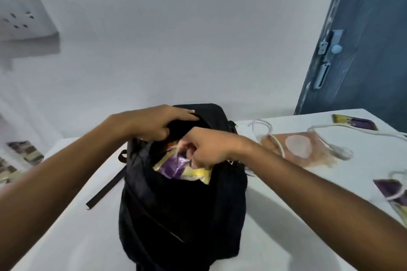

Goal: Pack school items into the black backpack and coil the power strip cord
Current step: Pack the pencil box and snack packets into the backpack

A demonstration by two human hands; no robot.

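Backpack (182,204) mouth held by left hand (158,123); right hand (207,147) pinches packet (180,168).

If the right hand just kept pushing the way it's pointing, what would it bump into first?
The right hand points left and down into the open mouth of the black backpack, pinching a purple and yellow packet. It would likely meet the backpack's contents or inner wall first; depth inside is unclear.

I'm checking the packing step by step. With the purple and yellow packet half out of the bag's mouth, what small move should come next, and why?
Probably push the purple and yellow packet deeper into the black backpack. The right hand pinches its top edge, the left hand holds the opening's far lip back, and most of the packet shows above the rim.
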